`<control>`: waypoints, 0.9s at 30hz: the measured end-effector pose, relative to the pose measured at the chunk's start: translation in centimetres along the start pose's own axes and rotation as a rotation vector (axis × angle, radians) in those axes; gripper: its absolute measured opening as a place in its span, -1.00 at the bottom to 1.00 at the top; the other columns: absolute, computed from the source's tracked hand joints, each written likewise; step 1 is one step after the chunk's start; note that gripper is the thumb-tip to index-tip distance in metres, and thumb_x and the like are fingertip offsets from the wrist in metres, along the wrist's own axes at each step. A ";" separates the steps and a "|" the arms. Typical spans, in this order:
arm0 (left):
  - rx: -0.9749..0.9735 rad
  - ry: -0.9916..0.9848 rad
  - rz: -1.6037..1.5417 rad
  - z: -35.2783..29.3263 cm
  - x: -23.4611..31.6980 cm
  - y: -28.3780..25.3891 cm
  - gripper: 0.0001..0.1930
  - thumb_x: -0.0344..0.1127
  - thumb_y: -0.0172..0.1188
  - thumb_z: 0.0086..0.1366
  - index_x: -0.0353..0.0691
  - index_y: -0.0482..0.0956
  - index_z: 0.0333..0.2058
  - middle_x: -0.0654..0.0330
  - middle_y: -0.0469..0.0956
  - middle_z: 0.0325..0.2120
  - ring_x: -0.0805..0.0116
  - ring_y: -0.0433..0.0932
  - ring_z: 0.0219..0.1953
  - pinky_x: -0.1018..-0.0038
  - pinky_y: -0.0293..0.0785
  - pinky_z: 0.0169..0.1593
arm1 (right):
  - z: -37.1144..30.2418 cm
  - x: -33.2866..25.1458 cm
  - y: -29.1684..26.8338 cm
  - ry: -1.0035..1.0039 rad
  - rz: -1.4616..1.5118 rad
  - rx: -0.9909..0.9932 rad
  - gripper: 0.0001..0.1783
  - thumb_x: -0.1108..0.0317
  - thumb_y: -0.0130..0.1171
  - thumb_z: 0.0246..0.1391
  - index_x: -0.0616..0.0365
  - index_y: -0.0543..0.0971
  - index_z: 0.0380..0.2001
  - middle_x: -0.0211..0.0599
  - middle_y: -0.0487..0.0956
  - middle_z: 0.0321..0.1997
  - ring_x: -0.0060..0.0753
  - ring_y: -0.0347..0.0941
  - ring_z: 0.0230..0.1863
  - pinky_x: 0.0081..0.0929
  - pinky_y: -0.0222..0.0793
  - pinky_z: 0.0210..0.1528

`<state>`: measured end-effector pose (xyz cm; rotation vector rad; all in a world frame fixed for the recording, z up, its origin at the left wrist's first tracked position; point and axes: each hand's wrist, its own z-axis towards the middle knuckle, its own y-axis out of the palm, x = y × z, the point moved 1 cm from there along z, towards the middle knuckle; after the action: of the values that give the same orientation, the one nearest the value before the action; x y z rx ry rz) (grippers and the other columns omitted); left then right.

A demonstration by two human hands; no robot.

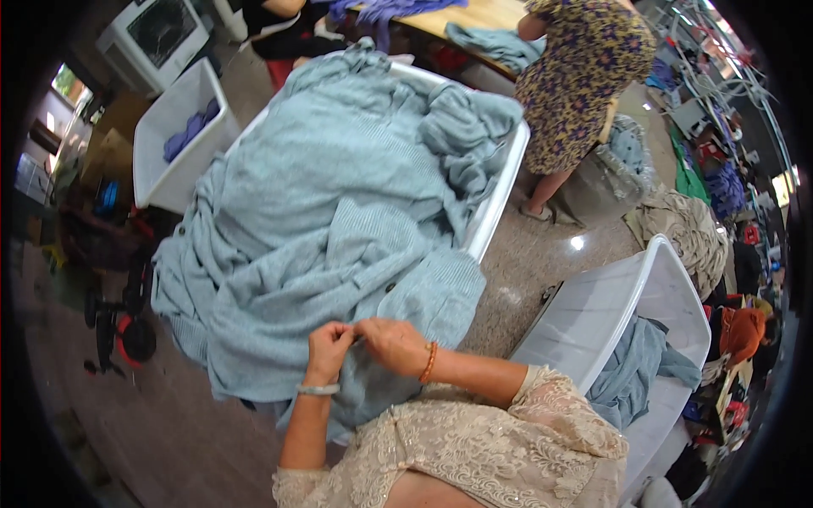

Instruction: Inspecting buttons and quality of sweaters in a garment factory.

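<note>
While the fingertips of the left hand [328, 351] and the right hand [392, 345] meet, pinched close together, whether they grasp a bit of cloth or thread I cannot tell. Both hands are at the near part of the light blue knitwear [313, 182], which lies heaped in a large white bin [501, 199] and hangs over its side. A dark button [390, 288] shows just beyond the fingers. On the right, another white bin [572, 317] holds grey-blue cloth [631, 377]; on the far left, a third bin [157, 173] holds purple cloth [188, 133]. Beyond the heap, a person in a floral dress [576, 80] stands beside a table [489, 15]
</note>
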<state>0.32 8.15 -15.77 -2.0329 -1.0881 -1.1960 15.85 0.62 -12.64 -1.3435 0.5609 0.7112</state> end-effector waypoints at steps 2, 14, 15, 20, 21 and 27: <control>-0.066 -0.011 -0.141 0.1 -0.2 -0.3 -0.90 -0.44 0.15 0.24 -0.37 0.58 -0.36 0.26 0.57 -0.42 0.57 0.51 -0.37 0.63 0.44 -0.23 | -0.1 -0.3 0.1 -0.001 -0.057 0.013 -0.64 0.42 0.06 -0.01 0.15 0.39 -0.08 -0.13 0.54 -0.37 -0.08 0.53 -0.35 -0.26 0.46 -0.37; -0.131 -0.132 -0.242 0.4 -0.5 -0.9 -0.88 -0.44 0.12 0.23 -0.39 0.57 -0.32 0.24 0.59 -0.39 0.53 0.51 -0.39 0.65 0.40 -0.28 | 0.1 1.5 0.8 -0.099 -0.090 -0.102 -0.81 0.43 0.04 -0.03 0.22 0.42 -0.29 -0.07 0.48 -0.35 -0.04 0.50 -0.30 -0.24 0.42 -0.28; -0.166 -0.048 -0.193 0.2 -0.2 -0.9 -0.85 -0.43 0.15 0.24 -0.40 0.58 -0.28 0.23 0.60 -0.35 0.52 0.54 -0.32 0.64 0.43 -0.21 | 0.2 1.7 0.7 -0.092 -0.048 -0.126 -0.79 0.39 0.06 -0.03 0.22 0.41 -0.29 -0.08 0.47 -0.37 -0.03 0.49 -0.32 -0.23 0.41 -0.30; -0.309 0.102 0.006 -1.6 1.3 -0.9 -0.59 -0.55 0.29 0.09 -0.41 0.45 -0.04 0.19 0.56 -0.22 0.49 0.53 -0.18 0.56 0.45 -0.03 | 0.7 2.7 0.2 0.006 0.139 -0.244 -0.79 0.32 0.11 -0.07 0.25 0.48 -0.40 -0.01 0.50 -0.39 0.06 0.47 -0.29 -0.15 0.39 -0.25; -0.332 0.137 0.029 -1.7 1.4 -0.8 -0.58 -0.50 0.29 0.11 -0.41 0.43 -0.04 0.20 0.55 -0.21 0.51 0.50 -0.15 0.61 0.44 -0.07 | 0.7 2.7 0.0 0.012 0.163 -0.244 -0.79 0.32 0.11 -0.07 0.26 0.50 -0.40 0.00 0.51 -0.40 0.08 0.47 -0.28 -0.13 0.39 -0.25; -0.256 -0.071 -0.213 -1.1 0.7 -1.1 -0.78 -0.44 0.12 0.26 -0.36 0.49 -0.12 0.30 0.54 -0.30 0.65 0.41 -0.33 0.70 0.34 -0.22 | 0.7 3.0 -0.8 -0.056 0.155 -0.288 -0.70 0.30 0.11 -0.05 0.25 0.50 -0.25 -0.04 0.53 -0.32 0.04 0.49 -0.29 -0.19 0.41 -0.25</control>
<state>-0.89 8.13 -14.59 -2.2079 -1.2672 -1.4423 18.43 1.66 -14.14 -1.5517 0.5357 0.9821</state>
